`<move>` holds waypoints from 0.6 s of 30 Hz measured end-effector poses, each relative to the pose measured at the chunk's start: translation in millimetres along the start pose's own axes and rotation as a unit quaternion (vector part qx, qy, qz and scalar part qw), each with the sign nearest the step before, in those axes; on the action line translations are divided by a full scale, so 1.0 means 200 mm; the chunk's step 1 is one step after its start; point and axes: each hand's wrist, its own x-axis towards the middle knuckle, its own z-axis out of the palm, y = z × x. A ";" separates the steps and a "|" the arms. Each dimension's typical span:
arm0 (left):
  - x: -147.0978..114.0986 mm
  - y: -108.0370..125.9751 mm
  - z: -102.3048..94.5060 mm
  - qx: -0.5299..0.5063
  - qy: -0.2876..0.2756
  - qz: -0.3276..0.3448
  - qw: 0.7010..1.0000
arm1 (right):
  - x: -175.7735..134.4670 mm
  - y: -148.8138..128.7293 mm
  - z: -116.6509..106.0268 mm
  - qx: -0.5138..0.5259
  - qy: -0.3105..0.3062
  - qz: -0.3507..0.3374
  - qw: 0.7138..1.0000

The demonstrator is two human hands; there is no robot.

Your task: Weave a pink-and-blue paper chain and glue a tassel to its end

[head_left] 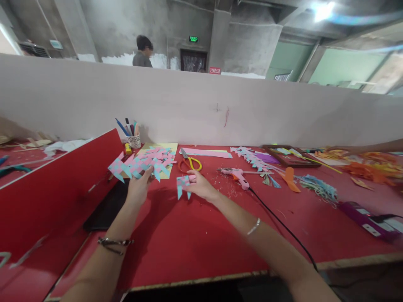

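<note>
My left hand (139, 187) is closed on a pink-and-blue woven paper fish (134, 167), held up at the left. Its outline overlaps a heap of similar woven paper pieces (159, 154) on a yellow sheet, so I cannot tell exactly where it ends. Between the thumb and fingers of my right hand (203, 187) is a smaller woven paper piece (182, 183) with pointed blue tails, held over the red table. Just beyond that hand lie scissors (195, 163) with red and yellow handles. A pink glue gun (241, 178) rests to the right, its black cord trailing toward me.
A red divider (63, 188) and a black tray (107, 207) stand left. Behind are a pen cup (134, 140) and paper strips (206, 152). Rightward lie a woven paper chain (248, 158), a wooden frame (291, 156), tassels (317, 188) and a purple power strip (367, 220). A person (143, 52) appears beyond the partition.
</note>
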 end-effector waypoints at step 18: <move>-0.06 -0.16 0.02 0.099 -0.082 -0.046 0.991 | -0.10 0.11 -0.38 -0.099 0.144 -0.091 0.980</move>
